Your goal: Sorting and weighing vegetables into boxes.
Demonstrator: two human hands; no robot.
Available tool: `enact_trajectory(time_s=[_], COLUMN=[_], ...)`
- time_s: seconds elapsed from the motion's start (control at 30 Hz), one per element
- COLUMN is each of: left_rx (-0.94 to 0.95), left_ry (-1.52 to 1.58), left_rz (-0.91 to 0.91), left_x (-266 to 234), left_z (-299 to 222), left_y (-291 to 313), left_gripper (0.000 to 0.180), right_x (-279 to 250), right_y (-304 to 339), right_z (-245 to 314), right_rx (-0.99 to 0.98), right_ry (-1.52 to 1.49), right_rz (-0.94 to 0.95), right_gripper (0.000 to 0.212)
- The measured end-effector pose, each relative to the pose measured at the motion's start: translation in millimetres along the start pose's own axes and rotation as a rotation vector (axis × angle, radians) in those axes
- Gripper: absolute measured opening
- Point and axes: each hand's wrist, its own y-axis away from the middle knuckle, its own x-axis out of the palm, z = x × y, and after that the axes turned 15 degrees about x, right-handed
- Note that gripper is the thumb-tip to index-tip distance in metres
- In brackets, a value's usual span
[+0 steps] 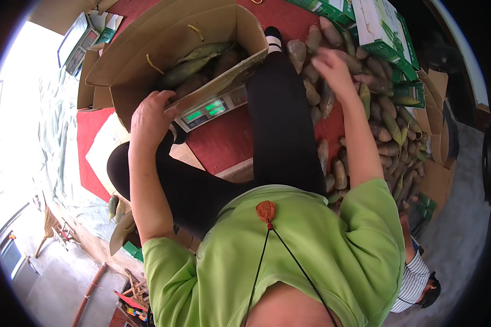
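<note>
Two hands are working apart: the left hand [150, 117] is gripping the rim of the cardboard box [147, 38] sitting on the scale [210, 109], while the right hand [333, 65], fingers loosely curled, is reaching over the corn pile [384, 122] on the floor; whether it is holding anything is unclear.

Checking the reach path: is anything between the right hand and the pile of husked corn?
Nothing visible. The right hand is already over the corn pile, fingers down among the ears. The left hand grips the cardboard box rim.
</note>
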Motion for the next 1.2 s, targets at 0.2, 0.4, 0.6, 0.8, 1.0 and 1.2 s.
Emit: enact_trajectory(time_s=[0.2,0.4,0.6,0.8,1.0,1.2], left_rx=[0.01,0.046,0.054,0.046,0.006,-0.07], left_ry=[-0.006,0.027,0.122,0.182,0.182,0.111], left_rz=[-0.002,-0.031,-0.07,-0.143,-0.214,-0.429], left_x=[8.4,16.6,12.4,15.0,7.2,1.1], left_z=[3.0,6.2,11.3,8.8,13.7,40.2], left_y=[-4.6,-10.1,-1.7,-7.8,-2.3,12.6], left_gripper=[0.034,0.036,0.036,0.035,0.033,0.034], right_x=[-36.0,-41.7,-31.3,-29.5,-40.6,-24.7], right_y=[71.1,159.1,164.8,110.4,45.7,-19.8], right_z=[-226.2,-322.0,-329.0,-307.7,-184.5,1.8], right_rx=[0.192,0.637,0.728,0.494,0.395,0.12], right_ry=[0.393,0.481,0.569,0.85,0.014,0.095], right_rz=[-0.043,0.123,0.174,0.185,-0.101,0.034], right_gripper=[0.023,0.018,0.011,0.018,0.036,0.038])
